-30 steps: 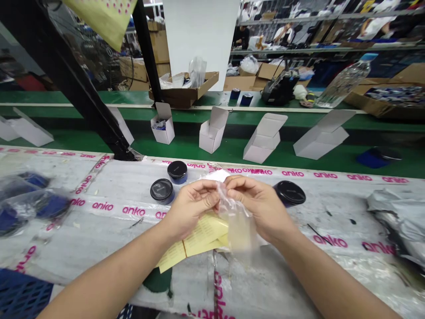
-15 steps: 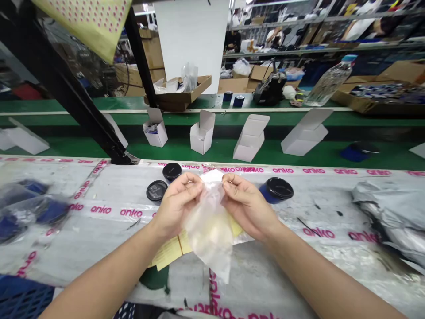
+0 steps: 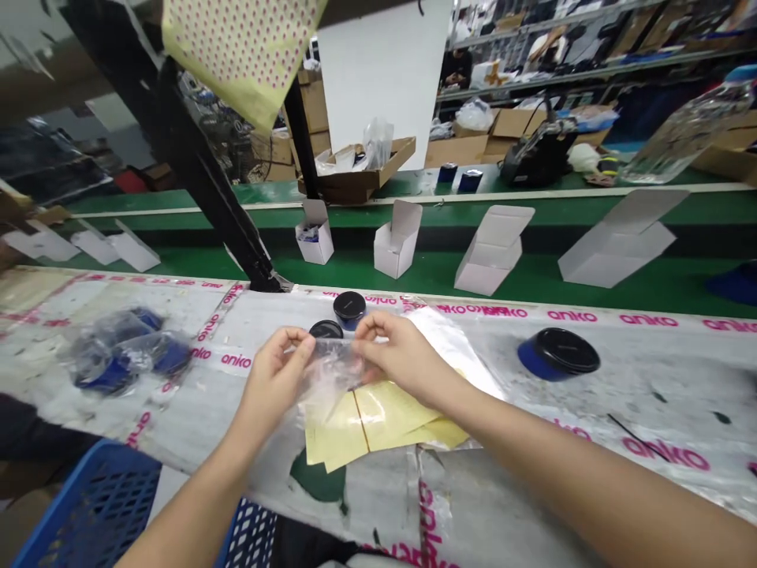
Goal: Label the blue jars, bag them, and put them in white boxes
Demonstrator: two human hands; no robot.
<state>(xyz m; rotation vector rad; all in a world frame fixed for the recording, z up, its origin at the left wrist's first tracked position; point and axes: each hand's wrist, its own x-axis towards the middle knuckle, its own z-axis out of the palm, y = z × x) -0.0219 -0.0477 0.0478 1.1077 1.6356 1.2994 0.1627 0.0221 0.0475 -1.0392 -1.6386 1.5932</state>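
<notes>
Both hands pinch the mouth of a small clear plastic bag [image 3: 331, 379] above the table. My left hand [image 3: 277, 379] grips its left edge with thumb and fingers, and my right hand [image 3: 393, 355] grips its right edge. The bag hangs down over yellow sheets of paper [image 3: 372, 418] that lie on the table. Just beyond my fingers stand two small blue jars with black lids [image 3: 348, 308], one partly hidden behind the bag. A third blue jar with a black lid [image 3: 559, 355] lies tilted to the right.
Bagged blue jars [image 3: 127, 359] lie at the left. A blue crate [image 3: 83, 513] sits below the table edge. Open white cartons [image 3: 399, 241] stand on the green conveyor beyond, with a black post [image 3: 201, 173] at the left and a plastic bottle [image 3: 686, 126] far right.
The view has swung to the left. My hands carried the bag to the left and lower, toward the two jars, and its mouth now stretches wider between them.
</notes>
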